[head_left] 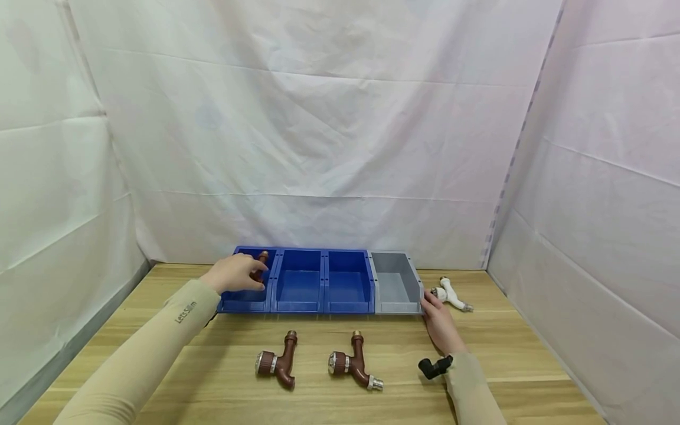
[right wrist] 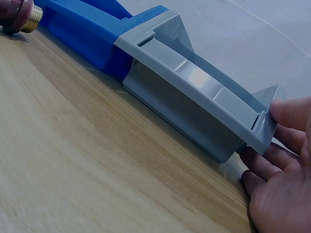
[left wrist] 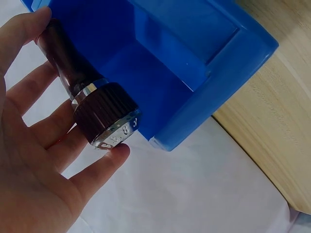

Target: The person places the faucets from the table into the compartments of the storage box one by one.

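Note:
In the leftmost blue bin [head_left: 245, 307], my left hand [head_left: 234, 273] holds a dark brown faucet [head_left: 262, 264]. The left wrist view shows the thumb at the faucet's pipe end and the fingers around its ribbed handle [left wrist: 106, 109], which has a shiny faceted cap. The blue bin's wall [left wrist: 233, 92] lies just beyond it. At the far end of the row, my right hand [head_left: 442, 326] grips the front right corner of the grey bin [head_left: 398, 307]. Its thumb [right wrist: 289, 112] lies on the side wall, with the other fingers below the rim.
Between the outer bins stand two more blue bins [head_left: 298, 307]. Two brown faucets, a left one [head_left: 287, 360] and a right one [head_left: 357, 361], lie on the wooden table in front. A white faucet [head_left: 450, 293] lies right of the grey bin. White cloth [head_left: 319, 147] hangs behind.

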Demonstrator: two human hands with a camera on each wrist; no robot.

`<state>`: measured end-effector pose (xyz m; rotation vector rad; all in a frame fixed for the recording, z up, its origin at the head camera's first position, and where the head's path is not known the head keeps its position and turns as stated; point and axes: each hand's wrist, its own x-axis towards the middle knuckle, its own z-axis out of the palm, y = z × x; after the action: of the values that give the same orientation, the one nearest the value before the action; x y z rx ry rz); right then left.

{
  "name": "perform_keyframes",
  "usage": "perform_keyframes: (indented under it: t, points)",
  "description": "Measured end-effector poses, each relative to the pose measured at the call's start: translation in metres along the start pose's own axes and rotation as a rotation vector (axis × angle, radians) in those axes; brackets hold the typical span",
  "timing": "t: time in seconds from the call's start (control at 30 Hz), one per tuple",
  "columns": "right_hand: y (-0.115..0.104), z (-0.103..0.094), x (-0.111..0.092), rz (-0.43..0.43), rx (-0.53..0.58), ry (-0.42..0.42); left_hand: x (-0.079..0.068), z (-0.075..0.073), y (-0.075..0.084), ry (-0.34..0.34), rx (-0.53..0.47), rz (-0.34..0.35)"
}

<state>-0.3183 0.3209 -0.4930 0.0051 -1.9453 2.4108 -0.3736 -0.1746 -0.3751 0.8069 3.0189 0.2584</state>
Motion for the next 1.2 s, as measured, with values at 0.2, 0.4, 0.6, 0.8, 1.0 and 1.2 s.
perform_keyframes:
  t: [0.2,0.4,0.6,0.8,1.0,1.2]
  points:
    - [0.001,-0.001,0.001,-0.007,-0.008,-0.001,-0.001,0.001,0.0,-0.003,-0.006,-0.002]
    - [0.001,-0.001,0.0,0.004,0.002,-0.007,0.0,0.004,-0.002,-0.005,-0.01,-0.006]
    - [0.001,-0.002,0.0,0.006,0.011,-0.006,0.001,0.007,-0.005,-0.005,-0.018,0.0]
    - [0.001,-0.002,-0.002,0.002,0.005,-0.008,0.0,0.008,-0.004,0.003,-0.033,0.011]
    - [0.0,-0.001,-0.004,0.009,0.0,-0.012,0.0,0.01,-0.005,0.002,-0.036,0.015]
    - [-0.002,0.0,-0.005,0.009,0.007,-0.013,0.0,0.012,-0.005,0.001,-0.041,0.025]
